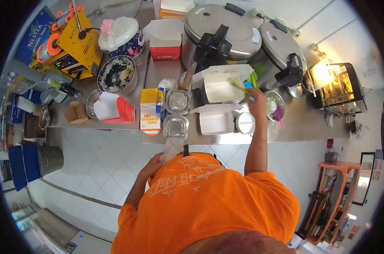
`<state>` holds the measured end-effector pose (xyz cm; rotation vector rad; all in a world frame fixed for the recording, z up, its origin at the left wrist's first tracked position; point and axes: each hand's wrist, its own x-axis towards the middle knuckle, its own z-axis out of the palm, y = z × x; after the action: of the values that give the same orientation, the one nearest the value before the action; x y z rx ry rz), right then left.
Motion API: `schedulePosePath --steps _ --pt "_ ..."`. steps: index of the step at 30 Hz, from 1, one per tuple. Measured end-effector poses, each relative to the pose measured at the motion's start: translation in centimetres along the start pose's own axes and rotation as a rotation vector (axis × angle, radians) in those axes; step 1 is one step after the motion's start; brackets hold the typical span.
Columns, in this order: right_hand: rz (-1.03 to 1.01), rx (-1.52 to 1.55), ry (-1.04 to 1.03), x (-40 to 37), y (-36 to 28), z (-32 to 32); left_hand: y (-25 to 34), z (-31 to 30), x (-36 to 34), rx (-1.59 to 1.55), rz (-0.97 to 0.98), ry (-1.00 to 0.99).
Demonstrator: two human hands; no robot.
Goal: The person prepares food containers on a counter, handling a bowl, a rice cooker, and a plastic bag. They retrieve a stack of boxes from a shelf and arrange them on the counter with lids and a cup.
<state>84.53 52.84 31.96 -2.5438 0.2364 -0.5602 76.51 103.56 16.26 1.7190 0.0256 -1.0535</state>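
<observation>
Gripping green utensil (237,84) in right hand (256,100), best steadied low over open box (215,86); cannot tell grip of left hand (155,163).

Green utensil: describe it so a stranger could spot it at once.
Start with the largest steel pot at the back of the counter, then find the open white box in front of it. Over that box, a slim green utensil points leftward from the right hand. Unlike the bright green item beside the box, it is held.
</observation>
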Motion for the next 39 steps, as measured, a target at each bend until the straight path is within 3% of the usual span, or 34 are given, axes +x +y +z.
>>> schedulePosePath --steps 2,3,5,6,7,8,10,11,14,15,16,18,19,22,24,27,30,33,35,39 --pt "0.279 0.15 0.405 -1.6 1.2 0.2 -0.3 -2.8 0.5 0.177 0.212 -0.057" --pt "0.308 0.059 0.397 -1.5 2.9 0.9 -0.4 -3.8 0.7 0.263 0.314 -0.085" --pt "0.366 -0.124 0.369 -0.5 7.7 3.9 2.9 -4.5 -0.1 0.272 0.228 -0.13" --pt "0.28 -0.223 0.374 0.1 9.6 5.9 4.5 -4.8 0.1 0.278 0.193 -0.147" --pt "0.19 -0.32 0.384 1.0 11.4 7.9 3.9 -5.0 1.3 0.258 0.35 -0.208" --pt "0.099 -0.417 0.391 1.8 12.4 9.0 5.8 -5.4 1.2 0.3 0.223 -0.263" --pt "0.159 -0.508 0.259 3.2 12.8 9.0 10.7 -5.6 0.1 0.376 -0.032 -0.367" --pt "0.189 -0.553 0.191 3.5 12.9 8.9 9.8 -5.2 0.7 0.324 0.123 -0.299" --pt "0.382 -0.082 0.413 3.1 7.0 6.0 8.2 -4.1 2.5 0.121 0.501 -0.168" --pt "0.522 0.055 0.255 2.8 3.1 3.9 10.2 -3.6 2.7 0.024 0.572 -0.178" --pt "0.492 -0.013 0.102 2.4 3.3 4.1 12.1 -3.1 3.2 -0.074 0.643 -0.187" --pt "0.421 -0.149 -0.199 1.6 4.5 5.0 15.6 -2.4 5.7 0.144 0.624 -0.155" --pt "0.434 -0.209 -0.211 1.5 5.5 6.2 16.5 -2.0 7.8 0.262 0.591 -0.215" --pt "0.51 -0.267 -0.167 1.3 7.3 8.5 24.1 0.5 8.9 0.131 0.163 -0.133" --pt "0.565 -0.149 -0.166 0.7 7.4 8.8 19.8 2.2 17.5 0.255 0.306 0.181" --pt "0.613 0.058 -0.24 -0.4 9.9 9.9 21.0 2.6 22.6 0.344 0.168 0.044" --pt "0.635 0.361 -0.291 -1.5 9.4 9.8 21.8 3.9 23.7 0.038 0.184 -0.134" --pt "0.738 0.464 -0.43 -0.3 7.6 8.2 19.5 4.8 30.8 -0.425 -0.186 -0.375" --pt "0.788 0.478 -0.451 0.2 7.0 7.9 18.5 5.6 32.3 -0.494 -0.179 -0.357" --pt "0.703 0.682 -0.373 -0.8 8.0 7.2 15.9 8.1 38.0 -0.735 -0.062 -0.393"
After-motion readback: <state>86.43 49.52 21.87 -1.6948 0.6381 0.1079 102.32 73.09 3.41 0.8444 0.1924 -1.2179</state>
